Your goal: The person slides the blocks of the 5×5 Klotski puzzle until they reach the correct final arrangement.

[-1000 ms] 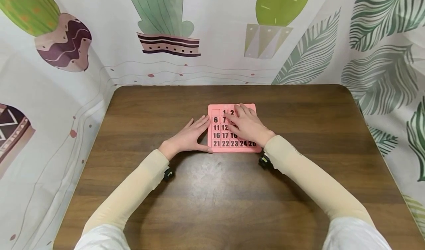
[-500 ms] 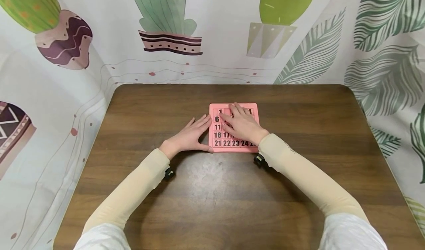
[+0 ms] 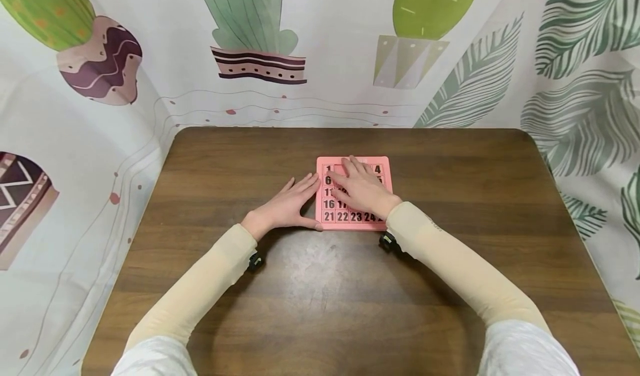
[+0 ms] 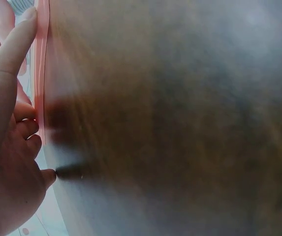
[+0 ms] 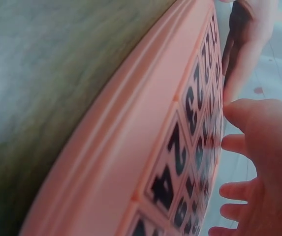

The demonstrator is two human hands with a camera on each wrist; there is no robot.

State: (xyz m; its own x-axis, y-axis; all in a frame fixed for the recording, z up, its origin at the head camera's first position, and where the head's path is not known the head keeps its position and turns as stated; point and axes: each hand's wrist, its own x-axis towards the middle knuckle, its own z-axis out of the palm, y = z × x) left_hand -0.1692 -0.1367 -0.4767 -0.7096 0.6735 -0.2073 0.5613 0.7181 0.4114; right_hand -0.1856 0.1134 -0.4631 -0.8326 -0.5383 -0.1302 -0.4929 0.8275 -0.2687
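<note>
A pink sliding number puzzle (image 3: 350, 227) lies flat on the table, its square tiles marked with black numbers. Along its left edge rests my left hand (image 3: 285, 206), fingers stretched out at the upper side and thumb at the lower left corner. My right hand (image 3: 367, 191) spreads over the upper middle tiles, fingertips on the top rows, and hides several numbers. Tile 1 (image 3: 328, 169) sits in the top left corner with a blank slot beside it. The right wrist view shows the puzzle's raised frame (image 5: 131, 113) and tile 24 (image 5: 168, 164) close up.
The brown wooden table (image 3: 310, 320) has rounded far corners. Behind and beside it hangs a white cloth (image 3: 330, 43) printed with cacti and leaves. A small black device (image 3: 255, 261) is worn at the left wrist, and another black device (image 3: 387, 241) at the right.
My right hand has slid left across the top row. Tile 1 has moved left into the corner slot, and the blank slot now lies to its right. My left hand stays at the edge.
</note>
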